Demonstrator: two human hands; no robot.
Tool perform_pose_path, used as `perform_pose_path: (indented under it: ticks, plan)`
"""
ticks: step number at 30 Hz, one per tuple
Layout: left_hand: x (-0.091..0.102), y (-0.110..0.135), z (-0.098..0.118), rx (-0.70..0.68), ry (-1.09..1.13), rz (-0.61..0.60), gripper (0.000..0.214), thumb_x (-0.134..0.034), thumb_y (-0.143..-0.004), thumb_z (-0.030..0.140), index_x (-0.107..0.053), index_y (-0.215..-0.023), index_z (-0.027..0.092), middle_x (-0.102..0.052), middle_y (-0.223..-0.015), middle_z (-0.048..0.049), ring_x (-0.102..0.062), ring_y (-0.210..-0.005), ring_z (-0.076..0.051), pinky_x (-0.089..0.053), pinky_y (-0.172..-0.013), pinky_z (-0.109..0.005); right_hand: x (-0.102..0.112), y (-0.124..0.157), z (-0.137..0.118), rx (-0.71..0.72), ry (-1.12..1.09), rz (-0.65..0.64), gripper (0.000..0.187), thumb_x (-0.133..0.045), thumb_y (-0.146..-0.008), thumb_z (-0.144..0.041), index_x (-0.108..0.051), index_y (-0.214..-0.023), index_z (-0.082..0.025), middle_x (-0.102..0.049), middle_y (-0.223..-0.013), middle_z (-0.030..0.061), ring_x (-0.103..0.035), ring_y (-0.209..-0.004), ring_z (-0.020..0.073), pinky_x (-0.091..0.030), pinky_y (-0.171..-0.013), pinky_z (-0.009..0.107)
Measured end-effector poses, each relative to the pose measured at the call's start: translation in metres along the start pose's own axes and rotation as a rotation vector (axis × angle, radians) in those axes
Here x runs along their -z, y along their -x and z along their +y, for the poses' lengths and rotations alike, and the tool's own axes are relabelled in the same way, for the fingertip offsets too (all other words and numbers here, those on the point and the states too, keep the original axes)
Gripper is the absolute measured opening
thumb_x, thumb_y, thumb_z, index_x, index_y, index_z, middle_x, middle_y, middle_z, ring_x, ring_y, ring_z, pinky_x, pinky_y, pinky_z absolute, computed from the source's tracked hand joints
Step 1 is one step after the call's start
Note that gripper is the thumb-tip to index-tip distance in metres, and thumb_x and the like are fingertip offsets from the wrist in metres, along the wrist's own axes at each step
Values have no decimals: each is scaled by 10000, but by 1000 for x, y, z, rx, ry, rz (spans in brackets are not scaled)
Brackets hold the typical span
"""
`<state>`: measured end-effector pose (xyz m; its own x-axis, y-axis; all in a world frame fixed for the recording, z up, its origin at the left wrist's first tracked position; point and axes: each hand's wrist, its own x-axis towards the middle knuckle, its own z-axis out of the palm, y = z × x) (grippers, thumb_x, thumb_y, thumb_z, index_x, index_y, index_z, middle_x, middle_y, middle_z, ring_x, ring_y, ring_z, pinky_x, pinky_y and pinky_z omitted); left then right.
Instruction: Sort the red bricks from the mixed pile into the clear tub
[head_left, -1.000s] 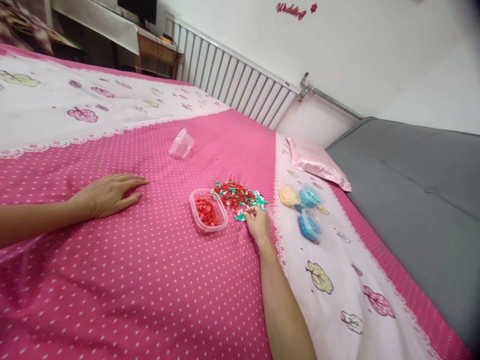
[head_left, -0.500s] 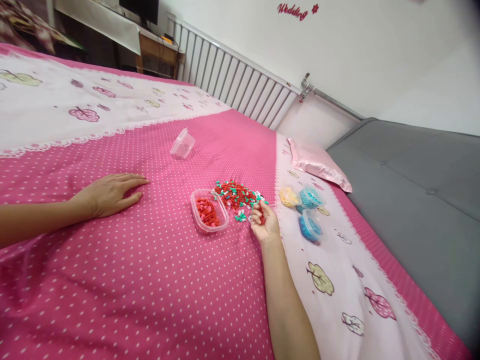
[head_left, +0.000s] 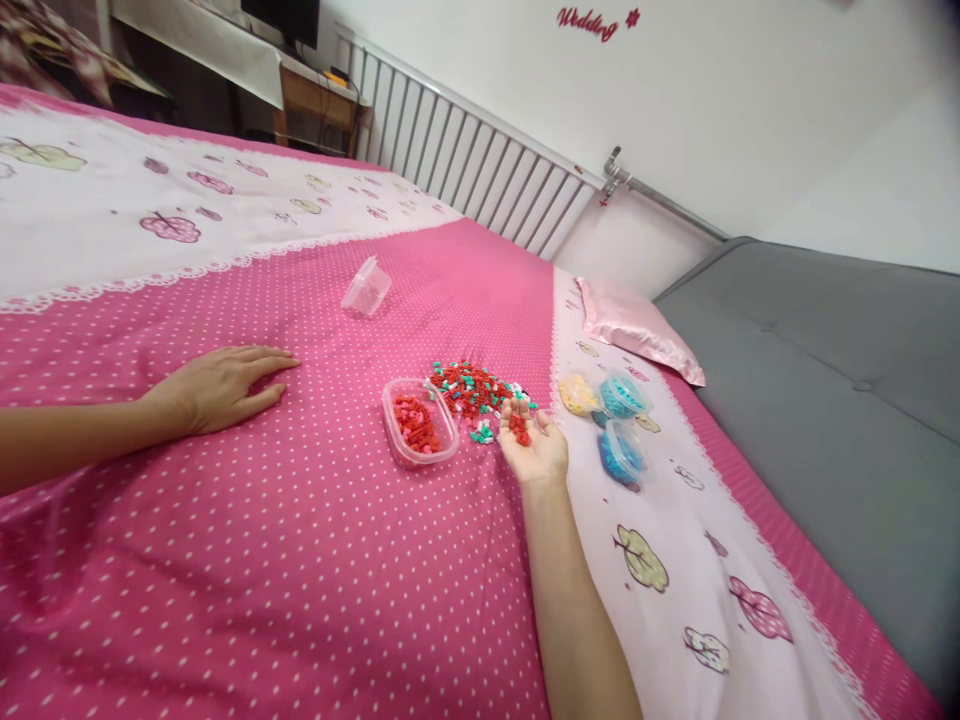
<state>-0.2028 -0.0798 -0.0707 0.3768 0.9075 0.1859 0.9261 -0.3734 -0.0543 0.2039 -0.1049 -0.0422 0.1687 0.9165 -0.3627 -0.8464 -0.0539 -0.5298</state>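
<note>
My right hand [head_left: 535, 445] is turned palm up with its fingers lightly curled, cradling several small red building pieces [head_left: 519, 430]. Just beyond its fingertips spreads a loose pile of tiny red, green and white pieces [head_left: 472, 388] on the bedspread. To the left of that pile stands a clear plastic tub [head_left: 390, 432] without a lid, partly filled with red and some pink pieces [head_left: 416, 425]. Farther left, my left hand [head_left: 217, 388] lies flat on the pink cloth, fingers stretched out and nothing in them.
An empty clear container [head_left: 367, 287] lies tipped beyond the tub. To the right sit tubs of yellow pieces [head_left: 577, 395] and blue pieces [head_left: 620, 455]. A pink pillow [head_left: 637, 330] rests near the grey headboard [head_left: 825, 370]; metal railings [head_left: 480, 140] line the far side.
My right hand has rolled palm up and its fingers have loosened, showing the red pieces in it. My left hand, the pile and the tubs stay where they were.
</note>
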Motion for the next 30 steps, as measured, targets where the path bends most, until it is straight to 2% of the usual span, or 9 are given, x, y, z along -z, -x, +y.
perform_pose_path:
  ticks: [7,16,22,26,30]
  plan:
    - [-1,1,-2,-6,17,10,591,-248,-884,470,-494,-1310,142,-538,-1309,-114,-491,-1194,-259,-311,-1044,-404,-20,27,7,-42,-52,17,205,-333,-918,-241,-528,-880,-189,-607,-785,42,-640,-856,127,-597,-731,259]
    - [0,2,0,1,41,7,579,-262,-890,467,-481,-1317,144,-533,-1316,-110,-489,-1193,-257,-306,-1046,-403,-34,51,26,-1,-7,-82,270,-330,-946,-305,-561,-889,-179,-624,-835,41,-638,-879,108,-555,-852,260]
    - [5,4,5,5,56,-9,576,-260,-894,456,-475,-1319,132,-528,-1321,-112,-474,-1202,-253,-287,-1051,-396,-38,62,32,-104,8,-69,308,-321,-955,-341,-567,-914,-160,-638,-852,70,-633,-958,147,-566,-824,280]
    - [11,7,9,17,90,-10,565,-283,-897,433,-470,-1319,108,-522,-1330,-120,-462,-1211,-249,-262,-1063,-387,-40,62,36,-64,-1,-30,289,-331,-954,-332,-569,-910,-174,-644,-818,52,-640,-939,139,-556,-839,278]
    - [10,9,7,0,113,15,571,-296,-886,435,-489,-1305,98,-530,-1321,-131,-469,-1208,-265,-272,-1055,-393,-53,56,48,59,31,-5,311,-341,-952,-339,-574,-815,-185,-638,-734,19,-654,-811,111,-541,-827,244]
